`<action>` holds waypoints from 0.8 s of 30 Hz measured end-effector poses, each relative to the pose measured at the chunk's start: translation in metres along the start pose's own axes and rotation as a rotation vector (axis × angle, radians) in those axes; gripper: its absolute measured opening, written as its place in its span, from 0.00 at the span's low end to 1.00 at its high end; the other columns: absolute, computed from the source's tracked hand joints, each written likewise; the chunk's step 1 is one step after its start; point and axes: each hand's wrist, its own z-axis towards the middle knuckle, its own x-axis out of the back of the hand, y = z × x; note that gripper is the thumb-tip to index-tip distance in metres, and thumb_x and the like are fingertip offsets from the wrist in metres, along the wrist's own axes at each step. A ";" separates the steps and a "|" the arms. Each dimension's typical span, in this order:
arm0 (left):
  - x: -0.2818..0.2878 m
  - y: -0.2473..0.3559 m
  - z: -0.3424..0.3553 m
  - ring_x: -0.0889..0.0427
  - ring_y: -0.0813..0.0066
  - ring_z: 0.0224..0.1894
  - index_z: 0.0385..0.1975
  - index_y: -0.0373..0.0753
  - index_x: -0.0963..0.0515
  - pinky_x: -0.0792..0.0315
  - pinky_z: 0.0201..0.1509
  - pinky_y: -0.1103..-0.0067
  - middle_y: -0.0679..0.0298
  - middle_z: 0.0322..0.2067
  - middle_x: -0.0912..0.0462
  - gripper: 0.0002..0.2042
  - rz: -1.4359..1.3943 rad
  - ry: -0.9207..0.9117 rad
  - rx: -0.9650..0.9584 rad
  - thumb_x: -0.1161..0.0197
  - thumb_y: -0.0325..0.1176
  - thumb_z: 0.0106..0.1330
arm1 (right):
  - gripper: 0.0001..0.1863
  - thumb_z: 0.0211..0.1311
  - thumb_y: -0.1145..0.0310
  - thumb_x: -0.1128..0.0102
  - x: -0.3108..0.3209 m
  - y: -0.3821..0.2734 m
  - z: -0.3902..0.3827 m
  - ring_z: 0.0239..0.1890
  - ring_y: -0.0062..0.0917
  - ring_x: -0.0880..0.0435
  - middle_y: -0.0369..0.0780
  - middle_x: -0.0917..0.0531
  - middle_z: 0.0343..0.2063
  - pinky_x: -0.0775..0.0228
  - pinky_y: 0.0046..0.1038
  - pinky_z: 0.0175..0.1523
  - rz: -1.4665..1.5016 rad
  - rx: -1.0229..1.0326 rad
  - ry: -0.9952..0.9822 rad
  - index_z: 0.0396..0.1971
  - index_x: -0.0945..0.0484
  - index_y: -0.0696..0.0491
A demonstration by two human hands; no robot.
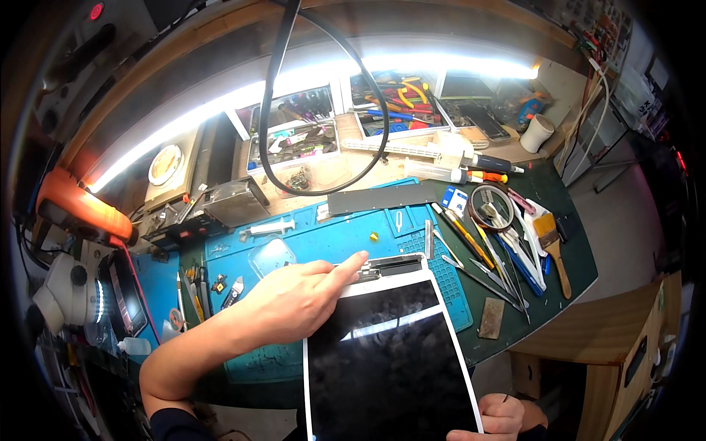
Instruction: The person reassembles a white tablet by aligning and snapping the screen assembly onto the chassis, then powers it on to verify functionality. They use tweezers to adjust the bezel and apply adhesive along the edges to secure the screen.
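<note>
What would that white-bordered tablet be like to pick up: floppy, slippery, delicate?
The tablet is probably stiff: its edges look straight, with no visible sag. Its glossy, light-reflecting screen may feel slippery and crack if dropped. The exposed parts along its far end suggest it needs gentle handling.

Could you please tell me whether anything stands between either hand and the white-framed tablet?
Nothing visible does. The left hand lies over the upper left corner of the tablet, and the right hand holds its lower right corner. The black cable loops beyond the tablet's top edge, not between.
</note>
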 end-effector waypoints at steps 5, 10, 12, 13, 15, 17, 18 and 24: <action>-0.003 -0.008 -0.002 0.13 0.60 0.39 0.67 0.38 0.33 0.19 0.42 0.67 0.62 0.46 0.11 0.27 -0.032 0.015 0.062 0.42 0.22 0.67 | 0.10 0.72 0.62 0.44 0.000 -0.001 0.000 0.26 0.25 0.24 0.42 0.12 0.43 0.40 0.26 0.24 0.018 -0.015 -0.016 0.44 0.21 0.52; -0.013 -0.014 0.009 0.14 0.61 0.42 0.67 0.38 0.32 0.19 0.41 0.68 0.61 0.46 0.13 0.27 -0.063 0.164 -0.119 0.42 0.22 0.66 | 0.10 0.72 0.62 0.44 -0.002 0.000 -0.001 0.25 0.25 0.24 0.42 0.12 0.42 0.40 0.26 0.24 0.008 -0.009 0.004 0.43 0.21 0.52; -0.012 -0.015 0.014 0.14 0.61 0.44 0.69 0.39 0.34 0.19 0.43 0.69 0.64 0.51 0.13 0.30 -0.042 0.148 -0.159 0.42 0.20 0.64 | 0.10 0.73 0.61 0.44 -0.001 0.000 0.001 0.25 0.25 0.25 0.42 0.12 0.42 0.40 0.26 0.24 0.007 -0.011 0.003 0.43 0.21 0.52; -0.013 -0.016 0.015 0.14 0.61 0.45 0.70 0.39 0.34 0.19 0.43 0.69 0.64 0.52 0.13 0.31 -0.023 0.126 -0.162 0.41 0.20 0.63 | 0.11 0.73 0.61 0.44 0.000 0.000 0.001 0.25 0.25 0.25 0.42 0.12 0.42 0.40 0.26 0.24 0.016 -0.013 -0.003 0.43 0.21 0.52; -0.013 -0.015 0.015 0.15 0.60 0.45 0.71 0.40 0.34 0.19 0.43 0.68 0.62 0.50 0.13 0.34 0.009 0.083 -0.154 0.41 0.20 0.61 | 0.11 0.73 0.61 0.44 0.001 0.001 0.001 0.24 0.25 0.25 0.42 0.12 0.42 0.40 0.26 0.24 0.034 -0.020 -0.016 0.44 0.21 0.52; -0.011 -0.013 0.015 0.15 0.59 0.45 0.72 0.41 0.35 0.19 0.43 0.68 0.60 0.48 0.13 0.35 0.032 0.040 -0.131 0.40 0.20 0.60 | 0.11 0.73 0.61 0.44 0.001 0.000 0.000 0.24 0.25 0.25 0.42 0.12 0.42 0.40 0.26 0.24 0.018 -0.019 -0.012 0.44 0.21 0.52; -0.011 -0.013 0.015 0.15 0.59 0.46 0.72 0.42 0.35 0.19 0.44 0.69 0.59 0.46 0.13 0.34 0.031 0.031 -0.121 0.42 0.20 0.61 | 0.11 0.73 0.61 0.44 0.000 -0.001 -0.001 0.24 0.25 0.25 0.42 0.12 0.42 0.40 0.26 0.24 0.010 -0.019 -0.011 0.44 0.21 0.52; -0.006 -0.010 0.016 0.14 0.57 0.46 0.73 0.43 0.36 0.19 0.46 0.69 0.54 0.42 0.14 0.32 0.024 -0.011 -0.072 0.44 0.23 0.65 | 0.11 0.74 0.61 0.45 0.003 -0.002 0.000 0.24 0.25 0.25 0.43 0.12 0.42 0.40 0.26 0.24 0.004 -0.020 -0.024 0.43 0.21 0.53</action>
